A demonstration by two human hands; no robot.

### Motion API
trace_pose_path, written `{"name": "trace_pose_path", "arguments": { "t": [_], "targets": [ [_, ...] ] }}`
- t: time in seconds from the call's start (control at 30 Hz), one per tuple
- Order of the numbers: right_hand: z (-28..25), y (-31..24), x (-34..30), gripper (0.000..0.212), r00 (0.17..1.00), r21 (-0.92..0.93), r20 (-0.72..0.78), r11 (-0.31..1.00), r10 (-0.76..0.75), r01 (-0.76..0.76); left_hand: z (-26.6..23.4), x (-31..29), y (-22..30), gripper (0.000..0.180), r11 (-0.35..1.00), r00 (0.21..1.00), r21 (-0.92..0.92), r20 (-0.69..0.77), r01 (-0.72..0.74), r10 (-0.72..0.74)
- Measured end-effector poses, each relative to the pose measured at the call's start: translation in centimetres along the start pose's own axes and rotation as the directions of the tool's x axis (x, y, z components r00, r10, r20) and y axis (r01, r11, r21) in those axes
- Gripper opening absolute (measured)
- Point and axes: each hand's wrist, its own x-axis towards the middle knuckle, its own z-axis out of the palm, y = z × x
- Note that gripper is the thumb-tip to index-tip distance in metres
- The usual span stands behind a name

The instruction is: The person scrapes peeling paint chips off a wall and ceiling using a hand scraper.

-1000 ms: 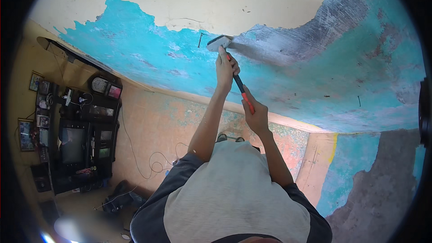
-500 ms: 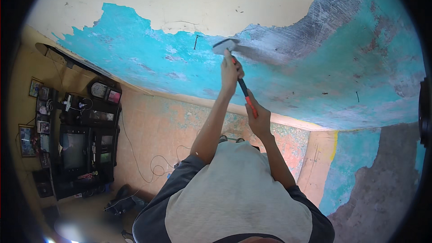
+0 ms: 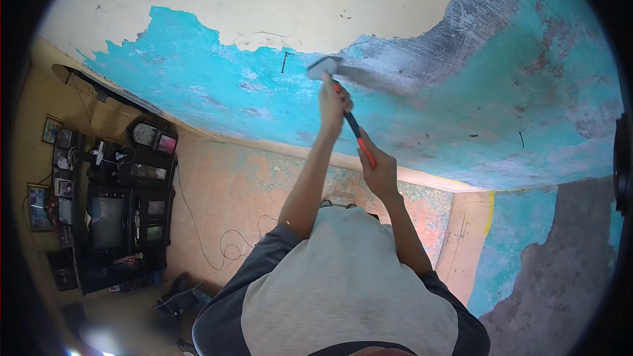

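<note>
Both my hands are wrapped round a long-handled scraper (image 3: 353, 122) with a black and red handle and a wide, flat head. My left hand (image 3: 335, 107) grips it high, close behind the head, while my right hand (image 3: 379, 170) holds the red lower end. The scraper's head lies against the wall, or just off it; I cannot tell which. It is at the turquoise paint (image 3: 217, 59), beside a grey scraped patch (image 3: 422, 53). Above runs a ragged edge of cream paint (image 3: 395, 0).
A nail (image 3: 284, 62) sticks out of the wall left of the scraper, another nail (image 3: 521, 139) farther right. At the left stands a dark cabinet (image 3: 125, 188) with a television. A loose cable (image 3: 227, 250) curls on the worn floor (image 3: 204, 191). Framed pictures hang at far left.
The scraper's head has shifted slightly left along the wall, and my left hand has moved left and a little down with it. My right hand has barely moved.
</note>
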Motion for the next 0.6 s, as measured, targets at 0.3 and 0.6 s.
{"name": "trace_pose_path", "arguments": {
  "t": [0.3, 0.6],
  "targets": [
    [0.5, 0.3, -1.5, 0.049, 0.993, 0.024, 0.024, 0.993, 0.116, -0.117, -0.7, -0.4, -0.7, 0.054, 0.997, 0.998, 0.065, 0.053, 0.042, -0.046],
    [0.9, 0.1, -0.4, 0.049, 1.0, 0.085, -0.013, 0.996, 0.01, -0.009, -0.2, -0.2, 0.9, 0.052, 0.999, 1.0, 0.044, 0.017, 0.001, -0.001]
  ]
}}
